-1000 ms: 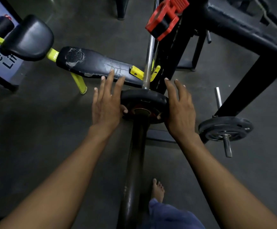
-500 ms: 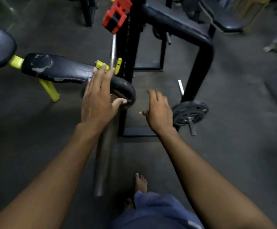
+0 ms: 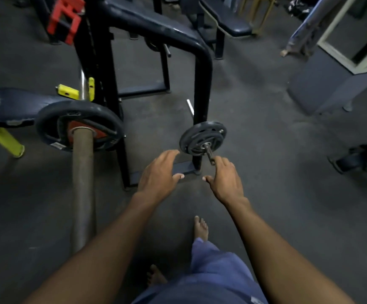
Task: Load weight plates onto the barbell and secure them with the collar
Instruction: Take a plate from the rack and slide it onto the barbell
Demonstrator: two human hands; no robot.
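Observation:
A black weight plate (image 3: 53, 119) with a red centre sits on the barbell sleeve (image 3: 83, 183), which runs toward me at the left. A red collar (image 3: 65, 20) hangs on the bar near the top left. A smaller black plate (image 3: 202, 137) rests on a storage peg (image 3: 209, 153) of the black rack. My left hand (image 3: 159, 174) hovers open just below and left of that small plate. My right hand (image 3: 226, 179) is open too, its fingertips at the tip of the peg. Neither hand holds anything.
The black rack frame (image 3: 202, 69) stands behind the small plate. A torn bench pad (image 3: 9, 106) on yellow legs lies at the left. Another bench (image 3: 228, 20) is at the back. A mirror frame (image 3: 351, 40) stands at the right. My bare feet (image 3: 200, 227) are on the dark floor.
Both hands left the plate on the barbell and moved right toward the small plate on the rack peg. The view swung right as well.

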